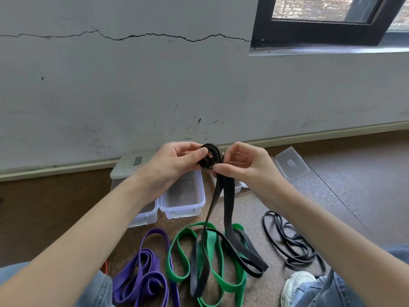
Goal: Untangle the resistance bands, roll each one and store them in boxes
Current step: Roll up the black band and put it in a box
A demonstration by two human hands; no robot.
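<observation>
I see the left hand (174, 161) pinching the coiled end of the black band (209, 159), the right hand (241, 165) gripping it just below. Its loose tail hangs onto the green band (183, 251) (floor level, before the clear boxes (183, 196)).

black band (228, 200), green band (183, 251), purple band (141, 278), clear boxes (183, 207)

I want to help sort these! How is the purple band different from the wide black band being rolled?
The purple band lies loose on the floor, touched by no hand; the wide black band hangs from both hands, left hand and right hand. Purple is not rolled; black's top end is coiled. Both are flat loops.
</observation>
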